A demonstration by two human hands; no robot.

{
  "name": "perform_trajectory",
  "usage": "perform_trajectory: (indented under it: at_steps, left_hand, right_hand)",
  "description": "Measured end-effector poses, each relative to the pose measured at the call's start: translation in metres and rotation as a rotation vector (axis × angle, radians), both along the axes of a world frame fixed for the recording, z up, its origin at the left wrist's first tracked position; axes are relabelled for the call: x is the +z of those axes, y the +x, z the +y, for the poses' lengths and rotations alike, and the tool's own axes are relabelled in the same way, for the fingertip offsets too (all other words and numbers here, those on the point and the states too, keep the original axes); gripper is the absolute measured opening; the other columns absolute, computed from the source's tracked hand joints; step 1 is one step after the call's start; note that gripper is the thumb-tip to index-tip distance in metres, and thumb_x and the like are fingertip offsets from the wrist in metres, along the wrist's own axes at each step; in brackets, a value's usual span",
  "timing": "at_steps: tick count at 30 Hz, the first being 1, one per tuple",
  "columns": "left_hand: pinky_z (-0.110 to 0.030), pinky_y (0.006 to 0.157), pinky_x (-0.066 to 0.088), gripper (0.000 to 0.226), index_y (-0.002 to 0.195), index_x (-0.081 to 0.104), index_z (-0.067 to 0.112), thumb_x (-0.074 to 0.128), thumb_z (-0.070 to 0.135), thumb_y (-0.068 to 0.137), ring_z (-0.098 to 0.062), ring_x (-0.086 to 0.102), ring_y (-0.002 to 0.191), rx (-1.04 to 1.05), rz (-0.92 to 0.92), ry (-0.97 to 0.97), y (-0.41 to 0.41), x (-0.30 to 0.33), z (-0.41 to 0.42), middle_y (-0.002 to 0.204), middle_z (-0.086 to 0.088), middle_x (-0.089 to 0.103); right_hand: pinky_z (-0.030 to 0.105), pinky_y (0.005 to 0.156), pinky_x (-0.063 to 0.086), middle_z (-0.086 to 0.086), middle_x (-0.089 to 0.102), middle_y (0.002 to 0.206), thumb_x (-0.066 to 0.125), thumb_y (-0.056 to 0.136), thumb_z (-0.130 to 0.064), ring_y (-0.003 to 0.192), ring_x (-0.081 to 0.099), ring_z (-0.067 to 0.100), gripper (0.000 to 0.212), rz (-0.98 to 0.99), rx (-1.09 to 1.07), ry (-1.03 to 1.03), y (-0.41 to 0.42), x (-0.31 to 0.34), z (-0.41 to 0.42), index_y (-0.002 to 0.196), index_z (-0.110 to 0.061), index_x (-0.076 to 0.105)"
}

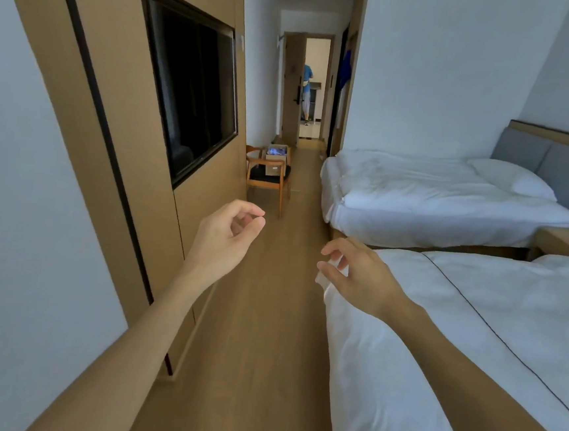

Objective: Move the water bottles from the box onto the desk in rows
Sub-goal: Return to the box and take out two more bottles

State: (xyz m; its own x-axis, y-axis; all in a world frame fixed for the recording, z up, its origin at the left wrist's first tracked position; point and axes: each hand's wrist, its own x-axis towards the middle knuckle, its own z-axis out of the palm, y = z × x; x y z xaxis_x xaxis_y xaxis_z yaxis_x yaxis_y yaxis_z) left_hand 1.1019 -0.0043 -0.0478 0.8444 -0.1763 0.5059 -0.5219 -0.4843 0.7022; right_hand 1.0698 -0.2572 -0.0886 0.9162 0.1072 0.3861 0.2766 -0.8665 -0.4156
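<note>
**Empty hands, box far ahead: the risks of the walk and the first pick**

The left hand [228, 236] is held out in front with its fingers loosely curled toward the thumb, and it holds nothing. The right hand [353, 276] is also raised, its fingers relaxed and a little spread, and it is empty too. It hangs just over the edge of the near bed [472, 335].

Between the hands runs a narrow strip of wooden floor [267, 317], with the wall panel and dark television [191, 90] on the left and two beds on the right. The cardboard box [275, 161] sits on the seat of a wooden chair [269, 179], well apart from the hands, at the far end of this passage. Something bluish shows in its open top; I judge these are the water bottles [276, 151], but they are too small to tell clearly. No surface for the rows is in view.

What could go wrong, in my judgement: the passage is tight, so a leg may catch the bed corner on the way. The box rests on a chair and not on a firm surface, so pulling a bottle out at an angle could tip or slide it off the seat. Bottles packed closely may also resist a one-hand grip and slip. Another person [307, 93] stands in the far doorway and could step into the path.
</note>
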Motion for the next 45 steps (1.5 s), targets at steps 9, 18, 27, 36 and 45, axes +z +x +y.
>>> perform_trajectory:
  at_steps: [9, 18, 27, 36, 45]
  left_hand:
    - [-0.023, 0.062, 0.051, 0.009, 0.098, 0.06, 0.043, 0.058, 0.037, 0.092, -0.007, 0.06, 0.075, -0.039, -0.038, 0.036, 0.207, -0.005, -0.056, 0.09, 0.015, 0.062]
    - [-0.012, 0.071, 0.046, 0.011, 0.102, 0.06, 0.038, 0.059, 0.034, 0.092, -0.003, 0.058, 0.087, -0.005, -0.107, 0.103, 0.41, 0.012, -0.111, 0.097, 0.017, 0.06]
    - [-0.014, 0.072, 0.047, 0.015, 0.108, 0.06, 0.035, 0.059, 0.036, 0.093, -0.002, 0.057, 0.089, 0.043, -0.102, 0.126, 0.582, 0.003, -0.123, 0.096, 0.017, 0.059]
    - [-0.008, 0.074, 0.044, 0.027, 0.119, 0.054, 0.044, 0.059, 0.038, 0.093, 0.003, 0.052, 0.1, 0.025, -0.106, 0.119, 0.802, -0.017, -0.126, 0.111, 0.026, 0.051]
    - [-0.002, 0.071, 0.041, 0.022, 0.113, 0.059, 0.037, 0.061, 0.028, 0.093, 0.0, 0.056, 0.092, -0.079, -0.113, 0.101, 1.004, -0.006, -0.164, 0.104, 0.016, 0.058]
  right_hand:
    - [0.028, 0.076, 0.052, -0.014, 0.052, 0.102, 0.057, 0.094, -0.042, 0.086, 0.055, 0.003, 0.023, -0.017, -0.015, 0.016, 0.196, -0.013, -0.055, 0.111, -0.027, 0.057]
    - [0.012, 0.069, 0.039, -0.018, 0.048, 0.101, 0.054, 0.094, -0.046, 0.083, 0.051, -0.002, 0.023, -0.025, 0.062, -0.017, 0.42, 0.002, -0.115, 0.112, -0.031, 0.054]
    - [0.01, 0.069, 0.034, -0.014, 0.05, 0.105, 0.056, 0.095, -0.042, 0.088, 0.05, -0.001, 0.023, -0.015, 0.11, -0.057, 0.613, 0.005, -0.139, 0.114, -0.029, 0.055]
    - [0.03, 0.082, 0.051, -0.014, 0.055, 0.118, 0.055, 0.093, -0.046, 0.101, 0.056, 0.005, 0.03, -0.027, 0.084, -0.105, 0.828, -0.009, -0.15, 0.119, -0.031, 0.054]
    - [0.024, 0.079, 0.05, -0.015, 0.055, 0.116, 0.054, 0.092, -0.05, 0.093, 0.047, -0.004, 0.032, -0.061, -0.011, -0.089, 1.011, -0.012, -0.183, 0.119, -0.033, 0.053]
